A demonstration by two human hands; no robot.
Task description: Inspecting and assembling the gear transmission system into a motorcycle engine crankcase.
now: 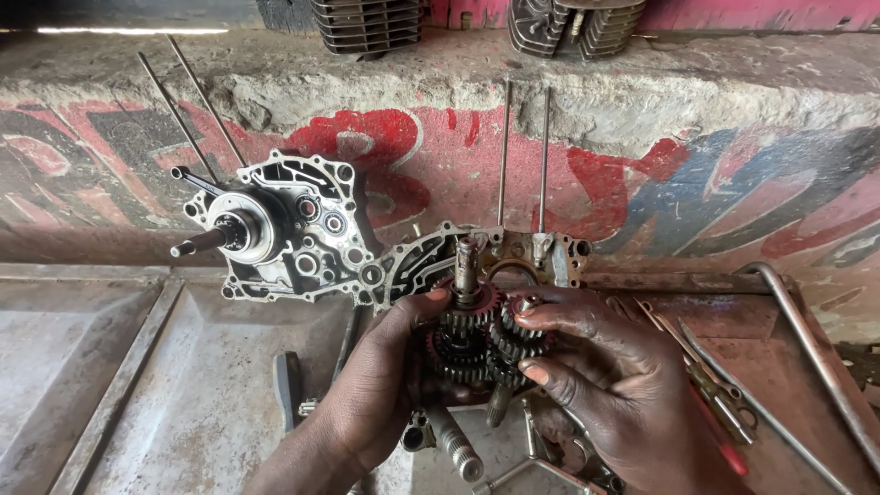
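Two hands, left hand [380, 385] and right hand [600, 376], clasp the gear cluster [481, 339] with their fingers; its shafts stand upright, long axis vertical.

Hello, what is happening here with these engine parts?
A person holds a cluster of gear shafts with both hands, left hand and right hand, over an open crankcase half with long studs. The other crankcase half leans against the painted wall. Tools lie on the metal surface to the right.

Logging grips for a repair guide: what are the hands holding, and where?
Both hands, left hand and right hand, clasp the gear cluster by its toothed sides.
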